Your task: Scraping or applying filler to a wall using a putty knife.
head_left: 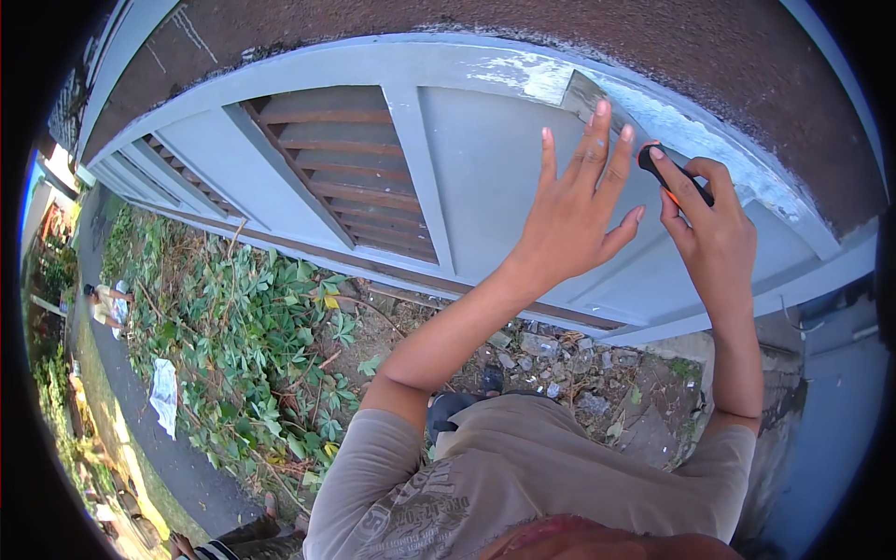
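My right hand [714, 219] grips the black and orange handle of a putty knife [677, 175]. Its wide greyish blade [582, 94] points up and left against the upper rail of a grey-blue panelled wall [495, 159]. Fingers stretched and spread, my left hand [581, 201] is beside the blade; its fingertips overlap the blade's lower edge, and whether they press on it I cannot tell. Streaky white patches [527, 73] mark the rail left of the blade, and a longer pale band [709, 140] runs along it to the right.
A slatted opening [345, 168] sits in the wall to the left. Below are leafy plants [252, 336], broken stones [551, 350] and a dark path [187, 467]. On the path lies a white sheet [164, 397]; a person [107, 306] is farther off. Another person's legs show at the lower left.
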The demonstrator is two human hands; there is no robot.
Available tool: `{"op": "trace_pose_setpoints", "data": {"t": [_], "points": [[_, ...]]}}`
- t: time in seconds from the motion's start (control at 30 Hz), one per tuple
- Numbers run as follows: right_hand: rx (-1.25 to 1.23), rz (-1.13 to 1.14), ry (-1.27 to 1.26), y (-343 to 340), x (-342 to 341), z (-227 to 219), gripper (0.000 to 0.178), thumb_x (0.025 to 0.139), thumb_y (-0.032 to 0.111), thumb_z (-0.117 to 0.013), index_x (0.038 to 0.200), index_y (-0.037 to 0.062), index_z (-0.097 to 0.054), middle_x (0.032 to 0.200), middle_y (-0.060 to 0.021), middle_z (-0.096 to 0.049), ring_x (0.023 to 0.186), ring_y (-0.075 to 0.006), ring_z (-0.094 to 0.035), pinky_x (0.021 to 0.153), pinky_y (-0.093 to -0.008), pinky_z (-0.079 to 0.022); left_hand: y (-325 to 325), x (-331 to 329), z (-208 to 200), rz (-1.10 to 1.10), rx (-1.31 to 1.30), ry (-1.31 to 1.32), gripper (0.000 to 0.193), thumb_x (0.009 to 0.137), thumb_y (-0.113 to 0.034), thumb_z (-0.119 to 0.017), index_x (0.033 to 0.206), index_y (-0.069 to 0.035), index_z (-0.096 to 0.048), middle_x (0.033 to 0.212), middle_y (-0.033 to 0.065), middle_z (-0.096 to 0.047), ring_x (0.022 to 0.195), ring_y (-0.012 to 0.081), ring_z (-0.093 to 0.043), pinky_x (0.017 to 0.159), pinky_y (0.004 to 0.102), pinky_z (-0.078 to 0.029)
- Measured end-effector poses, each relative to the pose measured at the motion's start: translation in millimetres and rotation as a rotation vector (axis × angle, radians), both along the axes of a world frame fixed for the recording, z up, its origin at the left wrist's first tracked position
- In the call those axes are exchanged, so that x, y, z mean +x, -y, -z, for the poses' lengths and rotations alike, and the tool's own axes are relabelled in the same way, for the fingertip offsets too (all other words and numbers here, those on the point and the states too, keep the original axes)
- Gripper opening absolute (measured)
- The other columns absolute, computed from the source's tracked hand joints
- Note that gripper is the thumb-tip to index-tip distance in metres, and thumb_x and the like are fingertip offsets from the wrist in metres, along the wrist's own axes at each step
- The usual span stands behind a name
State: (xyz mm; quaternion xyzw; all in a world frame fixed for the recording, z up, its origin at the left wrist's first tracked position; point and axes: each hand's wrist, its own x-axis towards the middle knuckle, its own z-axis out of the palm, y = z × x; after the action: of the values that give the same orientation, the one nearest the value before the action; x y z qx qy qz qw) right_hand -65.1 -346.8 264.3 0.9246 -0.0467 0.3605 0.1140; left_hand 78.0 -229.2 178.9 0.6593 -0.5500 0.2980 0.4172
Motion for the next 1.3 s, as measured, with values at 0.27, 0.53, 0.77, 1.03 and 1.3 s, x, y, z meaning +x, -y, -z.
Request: {"op": "trace_pose_setpoints", "data": {"t": [0.27,0.53,0.77,1.03,1.3], "points": [[0.012,-0.053,-0.03,-9,21,7,0.06,0.082,0.008,-0.076,0.137,0.028,-0.065,0.104,-0.0023,-0.06,0.08,-0.0186,-0.066,0.059,-0.0328,-0.053,-50,20,24,-0.044,-0.082,-0.097,0.088,0.091,-0.023,-0.068,0.16,0.001,-0.019,0.16,0.0324,-0.028,0.143,0.0433,-0.043,0.114,0.0633,-0.028],[0.176,-0.045,-0.074,2,10,18,0.064,0.082,0.007,-0.076,0.141,0.0261,-0.061,0.104,-0.0024,-0.059,0.073,-0.0189,-0.064,0.057,-0.0335,-0.052,-195,29,206,-0.221,-0.035,-0.988,0.062,0.099,-0.014,-0.061,0.155,-0.002,-0.035,0.101,0.0073,-0.062,0.056,0.0066,-0.048,0.051,0.0215,-0.04],[0.057,0.024,-0.115,-16,31,27,0.061,0.084,0.013,-0.077,0.141,0.0273,-0.061,0.104,-0.0008,-0.059,0.065,-0.0166,-0.061,0.051,-0.0321,-0.049,-251,-26,263,-0.411,-0.101,-1.243,0.044,0.107,-0.017,-0.047,0.147,0.001,-0.042,0.106,0.0068,-0.056,0.094,0.0143,-0.054,0.081,0.0281,-0.046],[0.15,0.08,-0.107,-39,35,31,0.062,0.083,0.014,-0.079,0.141,0.028,-0.062,0.098,-0.0007,-0.057,0.064,-0.0166,-0.061,0.051,-0.033,-0.049,-243,3,254,-0.309,0.003,-1.111,0.046,0.106,-0.017,-0.049,0.148,0.001,-0.041,0.115,0.0102,-0.058,0.087,0.0136,-0.054,0.074,0.0289,-0.046],[0.277,0.064,-0.042,-41,40,44,0.059,0.083,0.014,-0.08,0.139,0.0259,-0.063,0.093,-0.0035,-0.055,0.065,-0.0198,-0.061,0.053,-0.0354,-0.051,-249,20,252,-0.253,0.015,-1.085,0.046,0.107,-0.016,-0.047,0.149,0.0,-0.04,0.119,0.0101,-0.056,0.088,0.0124,-0.053,0.074,0.0281,-0.047]]}}
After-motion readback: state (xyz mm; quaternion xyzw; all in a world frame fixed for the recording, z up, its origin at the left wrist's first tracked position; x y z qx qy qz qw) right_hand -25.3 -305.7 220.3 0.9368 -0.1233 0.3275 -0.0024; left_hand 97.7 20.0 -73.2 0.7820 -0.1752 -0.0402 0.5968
